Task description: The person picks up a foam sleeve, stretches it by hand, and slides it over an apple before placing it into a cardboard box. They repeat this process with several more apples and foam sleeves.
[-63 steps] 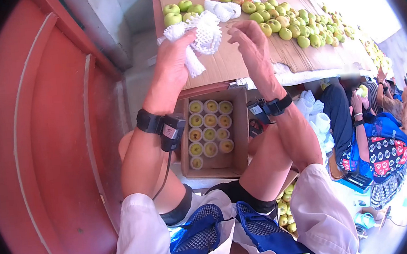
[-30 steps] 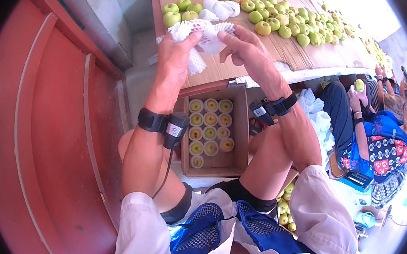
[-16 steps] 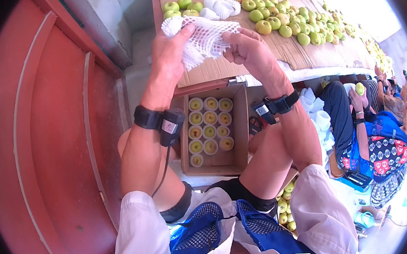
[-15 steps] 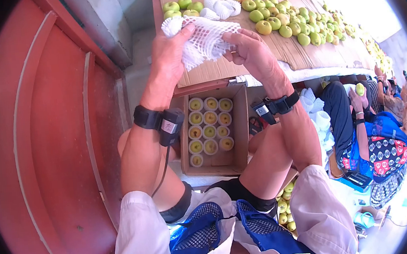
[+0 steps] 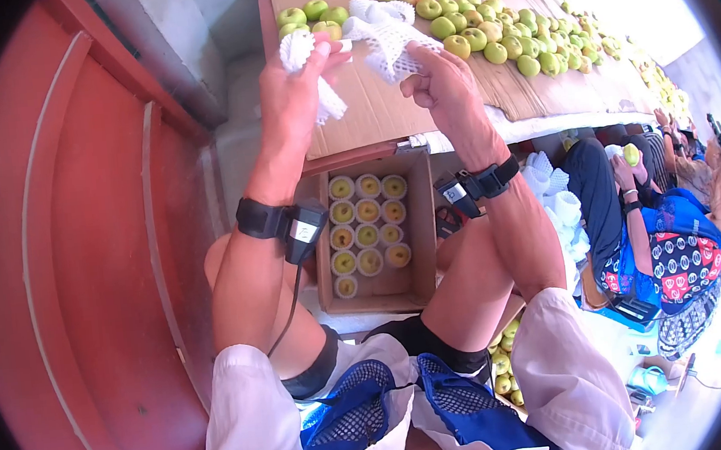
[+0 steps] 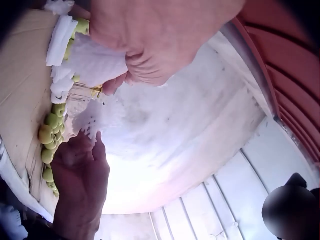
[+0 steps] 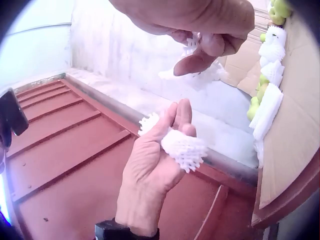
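Observation:
White foam netting (image 5: 329, 103) is gripped in the left hand (image 5: 287, 94), bunched under the thumb. A separate piece of foam net (image 5: 394, 57) is pinched between thumb and fingertips of the right hand (image 5: 450, 89); a gap lies between the hands. In the right wrist view the left hand (image 7: 150, 165) has its net (image 7: 184, 147) across the palm, while the right hand (image 7: 200, 25) pinches lacy netting at the top. The left wrist view shows the right hand (image 6: 82, 175) holding its net (image 6: 92, 120) by the lower edge.
Green apples (image 5: 525, 43) and white foam sleeves (image 5: 380, 11) lie on the cardboard-covered table (image 5: 360, 118). Below stands a box (image 5: 424, 262) with several sleeved apples (image 5: 367, 235). More foam nets (image 5: 561, 212) and a seated person (image 5: 675, 245) are at the right.
The netting that spanned both hands is now in two separate pieces, one in each hand. The left hand has shifted slightly left. The head view has shifted slightly.

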